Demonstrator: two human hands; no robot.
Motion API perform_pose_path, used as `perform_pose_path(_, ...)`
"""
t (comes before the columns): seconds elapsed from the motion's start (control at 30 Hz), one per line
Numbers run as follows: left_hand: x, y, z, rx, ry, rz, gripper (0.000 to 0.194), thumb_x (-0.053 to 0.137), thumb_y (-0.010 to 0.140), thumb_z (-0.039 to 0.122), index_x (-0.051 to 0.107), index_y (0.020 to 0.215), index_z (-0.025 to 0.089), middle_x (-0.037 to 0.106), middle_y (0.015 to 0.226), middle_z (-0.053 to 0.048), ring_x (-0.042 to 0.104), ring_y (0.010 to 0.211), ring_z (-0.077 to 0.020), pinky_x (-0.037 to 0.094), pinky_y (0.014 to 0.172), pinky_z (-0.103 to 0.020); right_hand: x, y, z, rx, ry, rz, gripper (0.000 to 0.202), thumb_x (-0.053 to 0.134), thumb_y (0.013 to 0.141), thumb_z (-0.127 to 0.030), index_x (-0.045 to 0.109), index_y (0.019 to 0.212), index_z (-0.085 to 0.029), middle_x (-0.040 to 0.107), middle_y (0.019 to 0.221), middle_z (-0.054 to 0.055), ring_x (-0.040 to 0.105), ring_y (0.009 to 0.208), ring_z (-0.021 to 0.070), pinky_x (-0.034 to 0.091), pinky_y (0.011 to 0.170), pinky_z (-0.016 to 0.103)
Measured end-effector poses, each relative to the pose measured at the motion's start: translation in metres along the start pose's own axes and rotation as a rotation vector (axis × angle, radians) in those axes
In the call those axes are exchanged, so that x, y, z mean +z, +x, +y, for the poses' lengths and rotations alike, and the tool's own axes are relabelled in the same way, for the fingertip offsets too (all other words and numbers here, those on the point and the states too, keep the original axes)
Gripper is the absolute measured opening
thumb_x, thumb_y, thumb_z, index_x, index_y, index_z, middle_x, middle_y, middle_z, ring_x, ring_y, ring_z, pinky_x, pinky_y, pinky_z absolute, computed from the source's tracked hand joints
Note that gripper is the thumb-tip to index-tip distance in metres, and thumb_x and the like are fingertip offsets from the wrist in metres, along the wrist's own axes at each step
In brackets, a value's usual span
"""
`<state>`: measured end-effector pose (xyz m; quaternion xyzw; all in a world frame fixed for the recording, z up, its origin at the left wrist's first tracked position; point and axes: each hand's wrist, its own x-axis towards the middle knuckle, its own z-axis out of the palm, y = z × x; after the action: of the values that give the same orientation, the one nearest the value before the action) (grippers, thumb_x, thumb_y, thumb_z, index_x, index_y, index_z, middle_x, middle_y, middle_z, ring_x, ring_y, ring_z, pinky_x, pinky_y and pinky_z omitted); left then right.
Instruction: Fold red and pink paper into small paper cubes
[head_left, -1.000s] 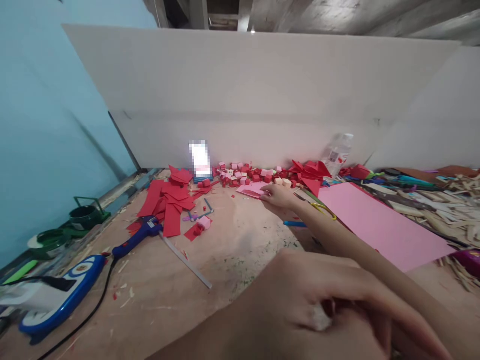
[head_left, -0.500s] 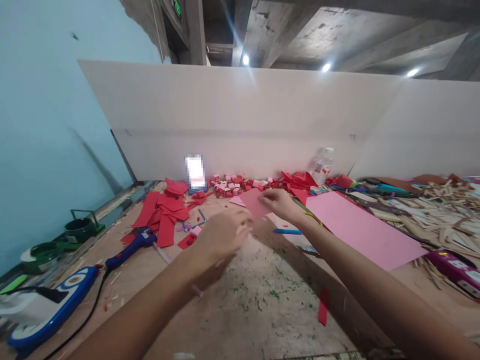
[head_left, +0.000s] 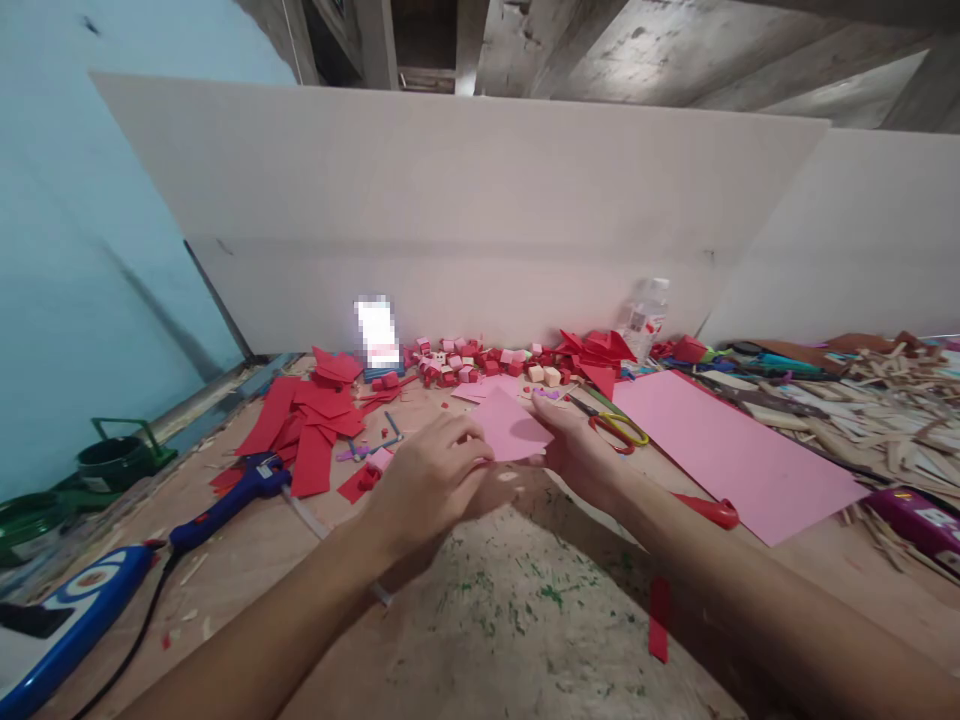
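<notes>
A small pink paper piece (head_left: 514, 428) is held between both hands above the wooden table (head_left: 480, 650). My left hand (head_left: 439, 465) grips its left edge with curled fingers. At its right edge, my right hand (head_left: 574, 445) has the thumb on top and fingertips underneath. Behind the piece lies more pink paper (head_left: 491, 387), and beyond that a row of small red and pink cubes (head_left: 465, 362). Scissors with red and yellow handles (head_left: 619, 432) rest just beyond my right wrist.
Red paper strips (head_left: 311, 425) and a blue glue gun (head_left: 225, 500) lie left. On the right are a large pink sheet (head_left: 735, 450), a red-handled tool (head_left: 709, 510) and wood scraps (head_left: 885, 415). A lit phone (head_left: 379, 335) and a bottle (head_left: 645, 320) stand at the back.
My left hand has come to the paper and taken its left edge. The piece has moved slightly nearer, and my right hand has turned and lowered. The camera view has shifted.
</notes>
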<state>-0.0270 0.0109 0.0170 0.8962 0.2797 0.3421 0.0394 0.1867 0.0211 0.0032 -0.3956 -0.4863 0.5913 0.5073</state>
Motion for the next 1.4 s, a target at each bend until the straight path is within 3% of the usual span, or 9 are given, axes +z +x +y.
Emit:
perform_pose_path(0.13,0.004,0.003,0.004,-0.351,-0.292,0.084,0.011,0.067,0.090,0.029,0.073,0.087,0.020,0.073,0.089,-0.004,0.063,0.081,-0.0199,0.047,0.073,-0.031,0.009,-0.011,-0.003,-0.071,0.049,-0.282,0.044,0.071,0.083,-0.061,0.072,0.114,-0.029,0.069,0.125,0.008,0.059,0.121,0.0280,0.048,0.098,0.042)
perform_pose_path(0.27,0.004,0.006,0.010,-0.516,-0.575,0.071,0.016,0.070,0.084,0.034,0.074,0.081,0.019,0.071,0.077,-0.003,0.060,0.069,-0.0178,0.044,0.064,-0.028,0.019,-0.017,0.006,-0.161,-0.010,-0.366,0.039,0.079,0.081,-0.041,0.072,0.117,-0.029,0.071,0.118,0.007,0.064,0.110,0.0266,0.046,0.101,0.043)
perform_pose_path(0.4,0.008,0.005,0.011,-0.535,-0.600,0.066,0.014,0.070,0.082,0.032,0.070,0.083,0.018,0.064,0.076,-0.001,0.056,0.068,-0.0157,0.043,0.063,-0.027,0.020,-0.014,0.017,-0.138,0.059,-0.245,0.024,0.078,0.083,-0.037,0.076,0.104,-0.025,0.074,0.102,0.006,0.067,0.095,0.0238,0.049,0.094,0.041)
perform_pose_path(0.63,0.015,0.002,0.004,-0.610,-0.513,0.401,0.057,0.085,0.066,0.031,0.049,0.110,0.024,0.048,0.091,0.003,0.049,0.076,-0.0129,0.042,0.067,-0.024,0.018,-0.011,0.017,-0.104,0.109,-0.107,0.023,0.081,0.079,-0.040,0.078,0.096,-0.025,0.075,0.098,0.004,0.067,0.088,0.0217,0.051,0.086,0.036)
perform_pose_path(0.7,0.016,0.001,0.003,-0.623,-0.594,0.342,0.058,0.084,0.067,0.033,0.051,0.113,0.024,0.051,0.092,0.002,0.052,0.076,-0.0136,0.044,0.067,-0.025,0.019,-0.012,0.018,-0.106,0.098,-0.105,0.025,0.081,0.079,-0.043,0.079,0.095,-0.024,0.076,0.098,0.005,0.067,0.086,0.0214,0.052,0.085,0.036)
perform_pose_path(0.83,0.020,0.000,0.004,-0.579,-0.775,0.179,0.026,0.072,0.083,0.037,0.064,0.100,0.018,0.065,0.094,-0.003,0.061,0.079,-0.0169,0.049,0.072,-0.028,0.020,-0.013,0.022,-0.116,0.057,-0.096,0.025,0.078,0.084,-0.043,0.079,0.097,-0.022,0.076,0.095,0.005,0.067,0.083,0.0192,0.052,0.083,0.034)
perform_pose_path(0.97,0.023,0.000,0.005,-0.582,-0.813,0.192,0.016,0.068,0.086,0.032,0.068,0.086,0.016,0.068,0.084,-0.002,0.061,0.072,-0.0157,0.049,0.069,-0.028,0.021,-0.017,0.021,-0.135,0.027,-0.101,0.022,0.076,0.087,-0.040,0.079,0.101,-0.023,0.076,0.095,0.004,0.067,0.081,0.0182,0.053,0.078,0.031)
perform_pose_path(1.13,0.021,0.001,0.008,-0.600,-0.867,0.192,0.012,0.069,0.084,0.027,0.072,0.089,0.016,0.068,0.079,-0.001,0.057,0.062,-0.0128,0.047,0.063,-0.026,0.022,-0.019,0.016,-0.071,-0.001,-0.160,0.024,0.078,0.085,-0.037,0.079,0.106,-0.024,0.077,0.101,0.006,0.069,0.082,0.0202,0.055,0.070,0.031)
perform_pose_path(1.4,0.016,0.001,0.012,-0.599,-0.841,0.186,0.016,0.068,0.087,0.028,0.076,0.087,0.014,0.068,0.072,-0.001,0.059,0.063,-0.0130,0.047,0.063,-0.024,0.017,-0.017,0.020,-0.105,-0.040,-0.083,0.022,0.080,0.084,-0.036,0.080,0.099,-0.020,0.077,0.089,0.006,0.067,0.074,0.0182,0.055,0.067,0.030)
